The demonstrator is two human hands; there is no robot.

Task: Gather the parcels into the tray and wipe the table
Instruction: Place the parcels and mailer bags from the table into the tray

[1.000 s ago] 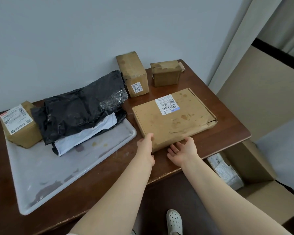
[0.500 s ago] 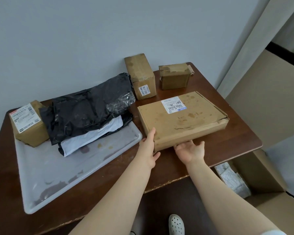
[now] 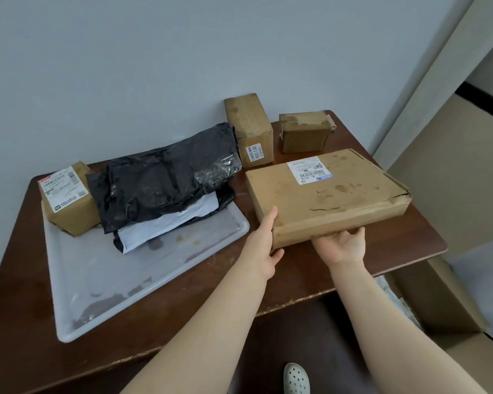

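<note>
A large flat cardboard parcel [image 3: 325, 194] with a white label sits on the right half of the brown table [image 3: 296, 274]. My left hand [image 3: 264, 243] holds its near left corner, thumb on top. My right hand [image 3: 342, 243] grips the near edge from below, fingers tucked under it, and that edge looks slightly raised. The grey tray [image 3: 103, 282] lies on the left, carrying a small labelled box [image 3: 69, 200], a black plastic bag [image 3: 165, 180] and a white mailer [image 3: 165, 223]. Two small boxes, a tall one [image 3: 249, 129] and a squat one [image 3: 303, 132], stand behind the flat parcel.
The wall runs close behind the table. An open cardboard carton [image 3: 439, 302] with white packets inside stands on the floor at the right. A white shoe [image 3: 296, 378] shows below the table's front edge.
My left hand has slid up onto the flat parcel's corner and my right hand has gone under its near edge. The camera has shifted, so the table sits further right in view.
</note>
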